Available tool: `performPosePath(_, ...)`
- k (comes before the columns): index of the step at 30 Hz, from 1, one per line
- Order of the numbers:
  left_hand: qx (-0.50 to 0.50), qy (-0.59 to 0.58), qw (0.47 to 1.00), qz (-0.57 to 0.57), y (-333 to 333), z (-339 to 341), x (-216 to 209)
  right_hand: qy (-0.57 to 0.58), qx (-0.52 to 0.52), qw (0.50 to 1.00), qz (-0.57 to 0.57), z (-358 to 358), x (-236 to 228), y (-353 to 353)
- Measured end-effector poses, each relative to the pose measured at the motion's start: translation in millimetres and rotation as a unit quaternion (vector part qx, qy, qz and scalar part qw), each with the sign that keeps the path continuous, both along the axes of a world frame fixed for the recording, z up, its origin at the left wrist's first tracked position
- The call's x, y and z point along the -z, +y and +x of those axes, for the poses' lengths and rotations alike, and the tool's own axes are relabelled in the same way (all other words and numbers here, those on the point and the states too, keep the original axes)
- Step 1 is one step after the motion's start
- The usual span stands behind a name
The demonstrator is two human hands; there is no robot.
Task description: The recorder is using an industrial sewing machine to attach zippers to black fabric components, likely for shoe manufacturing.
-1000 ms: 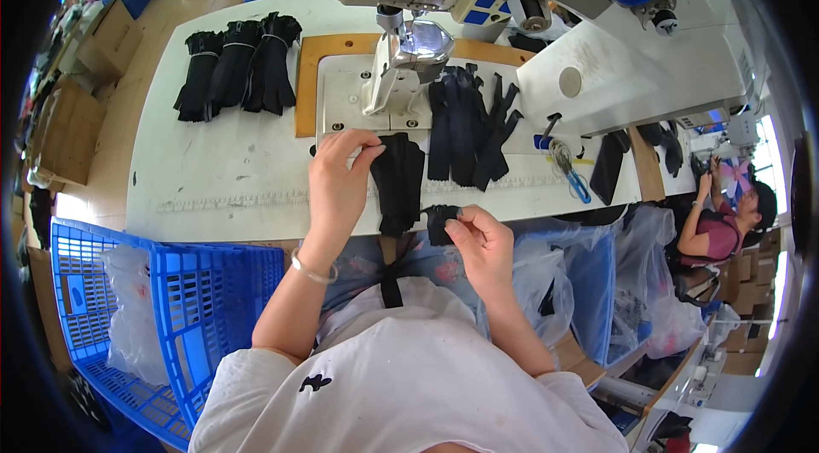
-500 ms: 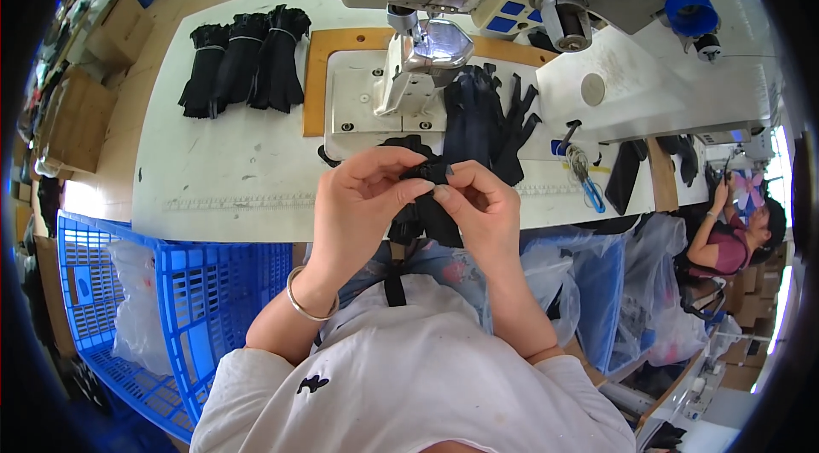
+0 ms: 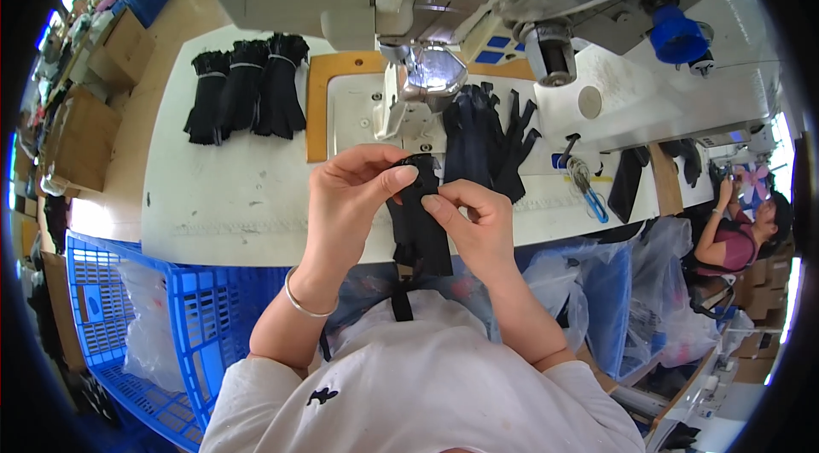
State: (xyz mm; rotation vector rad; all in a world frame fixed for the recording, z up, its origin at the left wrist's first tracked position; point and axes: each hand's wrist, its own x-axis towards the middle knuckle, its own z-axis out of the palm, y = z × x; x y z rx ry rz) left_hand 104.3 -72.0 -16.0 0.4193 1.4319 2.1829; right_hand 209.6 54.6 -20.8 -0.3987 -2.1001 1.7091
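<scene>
Both my hands hold a black fabric strip [image 3: 420, 231] in front of the sewing machine [image 3: 426, 69], over the table's near edge. My left hand [image 3: 345, 201] pinches its upper end between thumb and fingers. My right hand [image 3: 473, 218] grips the strip's right side a little lower, with the thumb on top. The strip's lower end hangs down toward my lap. Just beyond my right hand, a loose pile of black strips [image 3: 469, 133] lies beside the machine's arm.
Tied bundles of black strips [image 3: 246, 90] lie on the white table [image 3: 213, 197] at the left. Blue-handled scissors [image 3: 589, 193] rest at the right. A blue plastic crate [image 3: 183, 299] stands below left; plastic bags [image 3: 657, 299] hang below right. Another person [image 3: 734, 231] sits farther right.
The strip now hangs longer and flatter between my hands. My right hand has shifted slightly down along it. The view has tilted, so the table appears lower.
</scene>
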Motion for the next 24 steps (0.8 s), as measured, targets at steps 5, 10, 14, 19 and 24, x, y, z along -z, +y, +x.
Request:
performPosePath(5,-0.020,0.022,1.000,0.006,16.0,-24.3,-5.0,0.034,0.033,0.998,0.044,-26.1,-9.5,2.9)
performPosePath(10,0.000,-0.011,0.999,0.044,32.2,-52.0,-11.0,0.064,0.052,0.997,-0.003,-54.4,-17.3,10.5)
performPosePath(14,-0.008,-0.042,0.999,0.029,36.8,-60.5,-16.1,0.076,0.050,0.995,-0.045,-67.9,-20.3,10.9)
performPosePath(19,-0.007,-0.082,0.996,0.035,38.9,-59.1,-25.4,0.097,0.050,0.991,-0.083,-73.3,-21.2,10.2)
performPosePath(24,-0.002,-0.072,0.997,0.040,40.9,-64.5,-16.0,0.099,0.068,0.989,-0.088,-73.1,-18.6,10.6)
